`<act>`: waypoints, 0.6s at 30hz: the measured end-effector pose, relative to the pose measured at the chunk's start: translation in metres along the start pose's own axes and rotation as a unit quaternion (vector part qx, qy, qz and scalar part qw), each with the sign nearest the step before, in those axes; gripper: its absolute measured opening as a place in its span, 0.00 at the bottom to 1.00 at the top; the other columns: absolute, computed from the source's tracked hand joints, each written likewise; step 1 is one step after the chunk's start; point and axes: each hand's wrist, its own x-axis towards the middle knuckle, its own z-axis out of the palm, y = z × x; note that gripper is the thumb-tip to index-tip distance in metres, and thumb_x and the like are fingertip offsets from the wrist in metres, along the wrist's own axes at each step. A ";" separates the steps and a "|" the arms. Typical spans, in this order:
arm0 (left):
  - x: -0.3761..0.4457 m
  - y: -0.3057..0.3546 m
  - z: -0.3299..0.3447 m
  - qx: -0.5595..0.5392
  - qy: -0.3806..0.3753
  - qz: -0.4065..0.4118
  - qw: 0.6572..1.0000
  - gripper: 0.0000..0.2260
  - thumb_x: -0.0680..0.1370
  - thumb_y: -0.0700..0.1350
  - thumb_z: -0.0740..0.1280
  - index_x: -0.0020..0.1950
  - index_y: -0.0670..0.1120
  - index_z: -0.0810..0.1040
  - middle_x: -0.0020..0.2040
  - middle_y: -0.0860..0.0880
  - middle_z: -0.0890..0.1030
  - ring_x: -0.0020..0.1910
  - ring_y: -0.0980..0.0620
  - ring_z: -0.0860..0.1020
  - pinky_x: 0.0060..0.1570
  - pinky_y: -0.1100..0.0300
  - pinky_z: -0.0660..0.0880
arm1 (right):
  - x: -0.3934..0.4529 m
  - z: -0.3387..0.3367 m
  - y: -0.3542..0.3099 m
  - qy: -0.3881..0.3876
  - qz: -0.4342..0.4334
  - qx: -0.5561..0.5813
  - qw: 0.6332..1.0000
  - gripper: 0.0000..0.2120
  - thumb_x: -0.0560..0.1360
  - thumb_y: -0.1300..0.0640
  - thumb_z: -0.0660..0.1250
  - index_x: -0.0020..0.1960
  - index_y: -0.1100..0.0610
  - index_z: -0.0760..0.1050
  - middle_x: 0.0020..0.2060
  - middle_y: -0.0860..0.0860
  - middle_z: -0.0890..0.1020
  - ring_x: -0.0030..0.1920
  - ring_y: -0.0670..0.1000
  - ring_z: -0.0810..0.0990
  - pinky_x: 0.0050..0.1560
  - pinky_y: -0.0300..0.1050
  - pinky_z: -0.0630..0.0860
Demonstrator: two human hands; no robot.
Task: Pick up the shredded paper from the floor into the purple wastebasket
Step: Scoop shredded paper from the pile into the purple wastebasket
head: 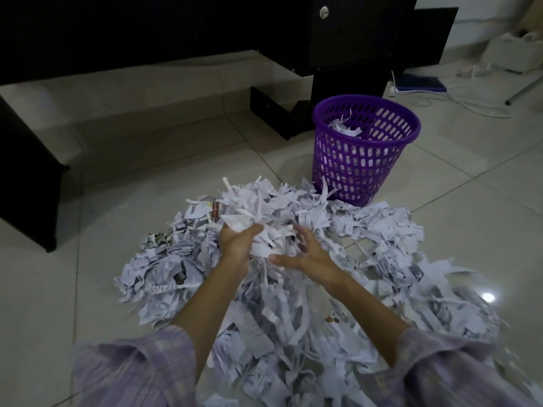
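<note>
Left hand (236, 240) is curled around a clump of shredded paper (293, 289), thumb on top, pinning the wad from the left. Right hand (305, 258) faces it from the other side: fingers spread and slightly bent, tips at the clump's edge; can't tell if they actually grip it or just touch. The clump sits between both palms, at the top of the pile.

Paper: white and grey strips, mixed widths, crumpled and tangled, some with dark print. One scrap with red markings lies just left of and beyond the left hand. The pile spreads on the floor (88, 289) under and all around both hands, widest to the right, and runs toward the camera past the forearms.

Purple wastebasket (365, 148) stands upright beyond the right hand, slightly to its right, the pile's far edge touching its base. Slotted plastic walls; a few strips show inside near the far-left rim. Fill level is hard to judge through the slots.

Lilac sleeves (138, 368) are motion-blurred and cut off by the bottom edge. Lower-right part of the pile is smeared as well. Room is dim; the black furniture (147, 30) beyond the left hand is mostly featureless.
</note>
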 end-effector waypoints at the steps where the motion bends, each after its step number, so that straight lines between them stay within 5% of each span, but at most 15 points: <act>1: 0.000 0.000 0.000 -0.020 0.004 -0.006 1.000 0.19 0.70 0.36 0.74 0.60 0.38 0.75 0.56 0.40 0.81 0.50 0.43 0.80 0.49 0.52 0.79 | -0.002 0.003 0.001 -0.017 0.008 -0.013 1.000 0.54 0.64 0.45 0.78 0.78 0.47 0.46 0.76 0.47 0.57 0.72 0.47 0.61 0.68 0.44 0.64; 4: -0.004 -0.003 0.004 -0.071 0.017 -0.046 0.996 0.25 0.70 0.38 0.74 0.64 0.38 0.70 0.58 0.42 0.78 0.54 0.44 0.78 0.53 0.51 0.77 | -0.006 0.018 0.006 -0.048 0.018 -0.026 0.998 0.58 0.62 0.45 0.80 0.77 0.46 0.43 0.75 0.45 0.61 0.73 0.51 0.63 0.72 0.49 0.63; 8: -0.006 -0.008 0.009 -0.116 0.012 -0.079 0.990 0.30 0.70 0.39 0.74 0.69 0.38 0.67 0.61 0.40 0.77 0.56 0.42 0.78 0.43 0.53 0.79 | -0.007 0.029 0.010 -0.042 -0.003 0.039 0.998 0.37 0.65 0.54 0.79 0.68 0.48 0.64 0.61 0.42 0.77 0.61 0.44 0.76 0.64 0.44 0.73; 11: -0.007 -0.007 0.007 -0.163 0.004 -0.096 0.982 0.26 0.70 0.36 0.74 0.67 0.37 0.71 0.59 0.37 0.79 0.47 0.41 0.80 0.30 0.54 0.80 | -0.006 0.025 0.012 -0.024 0.023 0.031 0.999 0.21 0.68 0.57 0.77 0.59 0.53 0.77 0.51 0.51 0.85 0.49 0.49 0.83 0.54 0.48 0.78; 18: -0.003 -0.006 -0.001 -0.083 0.018 -0.072 0.994 0.24 0.71 0.38 0.74 0.65 0.38 0.72 0.56 0.40 0.79 0.49 0.41 0.79 0.40 0.51 0.79 | -0.007 0.003 0.011 -0.005 0.075 -0.058 0.996 0.16 0.72 0.54 0.72 0.59 0.53 0.75 0.50 0.48 0.83 0.44 0.45 0.81 0.41 0.36 0.78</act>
